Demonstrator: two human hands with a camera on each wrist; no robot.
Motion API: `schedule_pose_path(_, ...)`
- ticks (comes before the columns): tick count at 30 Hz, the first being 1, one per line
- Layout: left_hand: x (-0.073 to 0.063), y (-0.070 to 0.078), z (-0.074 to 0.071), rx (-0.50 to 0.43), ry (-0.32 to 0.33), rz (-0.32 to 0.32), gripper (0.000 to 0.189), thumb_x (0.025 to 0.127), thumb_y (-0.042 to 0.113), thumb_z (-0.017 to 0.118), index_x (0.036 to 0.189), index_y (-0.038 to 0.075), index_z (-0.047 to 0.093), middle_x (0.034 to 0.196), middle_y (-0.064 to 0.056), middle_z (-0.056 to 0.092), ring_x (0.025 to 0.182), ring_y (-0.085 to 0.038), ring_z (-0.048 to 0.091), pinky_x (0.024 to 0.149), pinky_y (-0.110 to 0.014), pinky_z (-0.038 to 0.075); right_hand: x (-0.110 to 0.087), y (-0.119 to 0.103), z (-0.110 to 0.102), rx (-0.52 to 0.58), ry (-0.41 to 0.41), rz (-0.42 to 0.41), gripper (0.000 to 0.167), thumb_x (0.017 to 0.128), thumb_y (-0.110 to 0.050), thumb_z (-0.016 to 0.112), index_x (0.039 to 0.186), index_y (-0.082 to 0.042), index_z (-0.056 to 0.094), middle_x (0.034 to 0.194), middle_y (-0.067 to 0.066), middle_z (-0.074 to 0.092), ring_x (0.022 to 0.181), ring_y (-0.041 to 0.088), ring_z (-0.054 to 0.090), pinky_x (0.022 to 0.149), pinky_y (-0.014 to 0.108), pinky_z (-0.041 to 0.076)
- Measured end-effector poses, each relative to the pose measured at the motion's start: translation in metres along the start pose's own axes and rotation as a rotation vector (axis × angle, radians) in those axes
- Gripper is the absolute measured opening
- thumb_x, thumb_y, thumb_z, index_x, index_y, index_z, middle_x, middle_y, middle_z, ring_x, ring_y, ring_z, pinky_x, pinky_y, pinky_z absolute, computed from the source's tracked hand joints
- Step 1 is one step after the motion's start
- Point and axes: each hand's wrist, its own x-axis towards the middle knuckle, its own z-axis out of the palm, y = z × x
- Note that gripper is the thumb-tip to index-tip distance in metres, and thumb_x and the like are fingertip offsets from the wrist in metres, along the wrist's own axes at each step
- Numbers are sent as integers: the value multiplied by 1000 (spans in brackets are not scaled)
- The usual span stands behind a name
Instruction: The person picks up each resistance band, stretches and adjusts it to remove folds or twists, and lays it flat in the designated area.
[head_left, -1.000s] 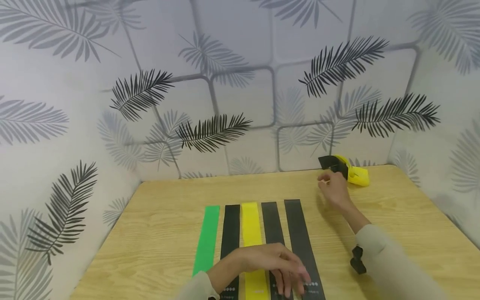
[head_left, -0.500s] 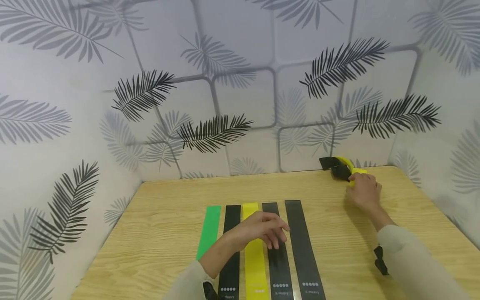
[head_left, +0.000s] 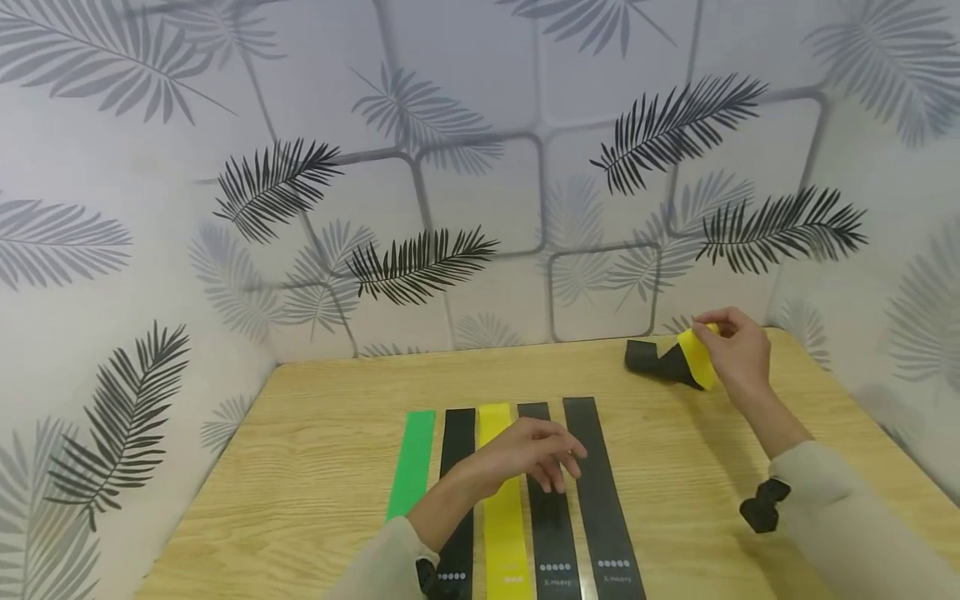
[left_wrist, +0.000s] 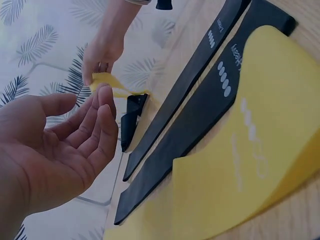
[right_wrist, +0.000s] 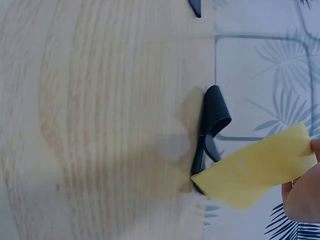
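Observation:
At the far right of the table in the head view, my right hand (head_left: 738, 350) pinches the end of a yellow resistance band (head_left: 697, 358) and holds it raised. That band's other end meets a curled black resistance band (head_left: 652, 360) lying by the wall; the right wrist view shows the yellow band (right_wrist: 255, 172) slanting up from the black one (right_wrist: 214, 112). My left hand (head_left: 517, 454) hangs with relaxed fingers over the row of flat bands and holds nothing. Beneath it lie a yellow band (head_left: 504, 525) and a black band (head_left: 555, 533).
The same row has a green band (head_left: 411, 458) at its left end, a black band (head_left: 457, 450) beside that, and another black band (head_left: 603, 483) at its right end. White dots and print mark several bands. Patterned wall covering (head_left: 480, 308) rises behind the wooden table (head_left: 300, 433).
My right hand moved from the black band to the yellow one, took hold of its end and lifted it. My left hand rose from the near ends of the bands and moved forward.

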Motion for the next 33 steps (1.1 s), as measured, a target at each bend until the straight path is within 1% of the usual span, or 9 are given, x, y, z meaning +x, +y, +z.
schedule_pose_path(3, 3, 3, 0, 17, 12, 13, 33, 108, 25, 57, 118, -1, 73, 92, -6, 76, 74, -27, 72, 63, -25, 57, -1, -9, 0, 82, 15, 0, 25, 99, -24, 73, 115, -4, 72, 88, -16, 63, 87, 7, 53, 75, 16, 44)
schedule_pose_path(6, 5, 6, 1, 33, 36, 15, 34, 108, 26, 57, 119, -2, 73, 94, -6, 77, 85, -39, 73, 64, -26, 58, -5, -20, 2, 167, 23, 16, 24, 98, -24, 74, 115, -6, 73, 88, -18, 64, 85, 6, 57, 70, 12, 49)
schedule_pose_path(8, 7, 8, 2, 37, 55, 12, 34, 108, 27, 57, 119, -2, 73, 97, -6, 76, 92, -42, 72, 67, -27, 59, -8, -28, 4, 211, 18, 24, 25, 98, -24, 74, 116, -7, 72, 93, -16, 64, 84, 7, 59, 68, 12, 52)
schedule_pose_path(15, 15, 15, 8, 75, 176, 52, 33, 109, 30, 57, 132, 9, 68, 121, -5, 72, 108, -26, 69, 93, -46, 59, -28, -58, 15, 353, -111, 14, 29, 101, -19, 69, 128, -7, 67, 114, -10, 59, 102, 11, 56, 76, 16, 55)
schedule_pose_path(18, 19, 18, 12, 100, 232, 71, 40, 108, 33, 58, 145, 16, 59, 137, -3, 65, 120, -25, 64, 100, -47, 55, -40, -71, 21, 405, -183, 17, 31, 101, -17, 69, 130, -6, 64, 120, -8, 59, 108, 13, 56, 78, 18, 56)
schedule_pose_path(22, 24, 22, 17, 104, 251, 92, 53, 106, 37, 61, 156, 22, 47, 152, -4, 55, 132, -23, 57, 108, -47, 50, -56, -86, 30, 444, -278, 15, 37, 102, -15, 68, 135, -3, 59, 132, 5, 59, 109, 16, 58, 79, 22, 59)
schedule_pose_path(24, 27, 23, 20, 90, 248, 104, 56, 105, 39, 63, 156, 23, 45, 151, -3, 55, 132, -20, 57, 109, -47, 49, -63, -92, 35, 458, -316, 16, 39, 102, -13, 67, 138, -2, 55, 140, 14, 56, 107, 16, 60, 79, 23, 59)
schedule_pose_path(27, 31, 25, 24, 62, 243, 126, 50, 104, 38, 65, 150, 21, 52, 138, -1, 65, 122, -20, 64, 105, -48, 52, -71, -98, 41, 471, -346, 18, 37, 101, -9, 67, 132, -3, 50, 146, 21, 51, 101, 13, 64, 79, 23, 59)
schedule_pose_path(33, 30, 26, 32, 5, 226, 147, 30, 103, 22, 68, 130, 8, 69, 105, -3, 77, 93, -28, 76, 88, -54, 59, -78, -101, 47, 472, -339, 73, 31, 99, -6, 69, 112, -10, 41, 131, 20, 53, 93, 11, 65, 78, 23, 56)
